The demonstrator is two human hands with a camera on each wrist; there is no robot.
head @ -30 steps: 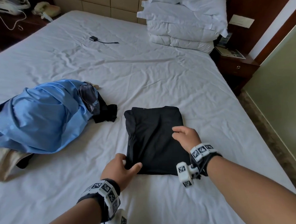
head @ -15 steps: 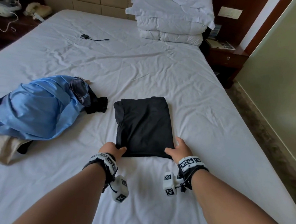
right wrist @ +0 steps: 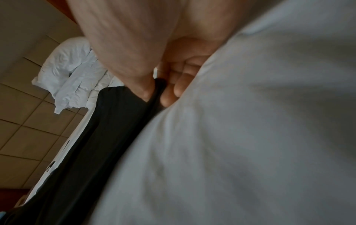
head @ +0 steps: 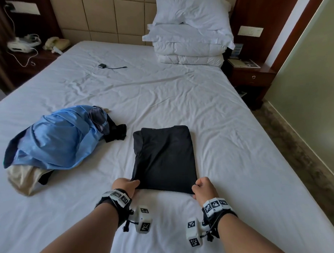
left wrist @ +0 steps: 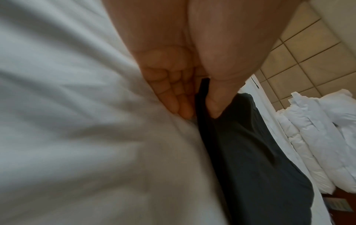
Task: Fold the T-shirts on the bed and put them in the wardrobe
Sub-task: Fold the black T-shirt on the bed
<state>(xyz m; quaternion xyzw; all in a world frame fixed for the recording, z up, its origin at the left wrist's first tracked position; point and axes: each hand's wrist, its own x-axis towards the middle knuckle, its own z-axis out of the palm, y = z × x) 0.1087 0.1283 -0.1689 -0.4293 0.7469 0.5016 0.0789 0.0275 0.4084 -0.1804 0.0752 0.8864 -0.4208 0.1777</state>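
Bed (head: 221,127): white sheet, wrinkled, padded tan headboard (head: 104,16) behind. Folded black T-shirt (head: 164,157) lies flat mid-bed, near the front edge. Left hand (head: 124,185) pinches its near-left corner, thumb on top, fingers (left wrist: 173,97) under the fabric. Right hand (head: 204,187) pinches the near-right corner the same way. Pile of unfolded clothes (head: 53,141), blue on top, lies left of the shirt, apart from it. Stacked white pillows (head: 192,36) at the head, right side. Small black adapter with cable (head: 102,65) further up the sheet. Dark wood nightstand (head: 251,78) right of the bed; phone (head: 56,43) on the left one.
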